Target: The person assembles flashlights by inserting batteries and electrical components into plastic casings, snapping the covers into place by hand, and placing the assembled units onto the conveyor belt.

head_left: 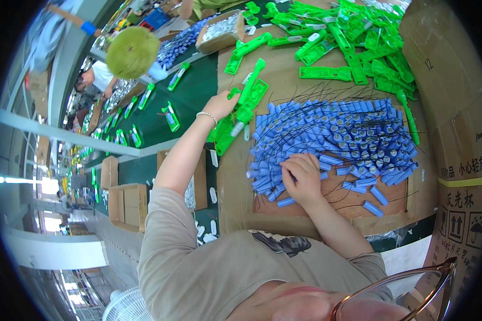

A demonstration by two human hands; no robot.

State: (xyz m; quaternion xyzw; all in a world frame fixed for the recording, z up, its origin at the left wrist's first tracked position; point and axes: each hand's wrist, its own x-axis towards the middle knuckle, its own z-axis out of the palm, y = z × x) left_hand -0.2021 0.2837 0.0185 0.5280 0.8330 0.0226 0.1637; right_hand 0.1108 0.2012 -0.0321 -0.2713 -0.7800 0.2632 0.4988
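Observation:
My left hand (222,104), a beaded bracelet at its wrist, reaches out to a small cluster of bright green plastic casings (243,113). Its fingers are closed on the edge of one casing. Closer to my body, my right hand (303,177) is over the near left part of a dense batch of blue cylindrical cells (326,128) with thin black wires. The fingers of that hand are curled together; whatever they hold is hidden. Several loose cells (372,208) lie beside the batch on a brown board (348,200).
A heap of green casings (353,43) covers the far right. A tall cardboard box (460,123) walls the right side. Green parts lie along a dark green belt (158,125). At left are a cardboard box (128,206) and a hanging yellow-green round object (133,52). A person (99,77) works farther back.

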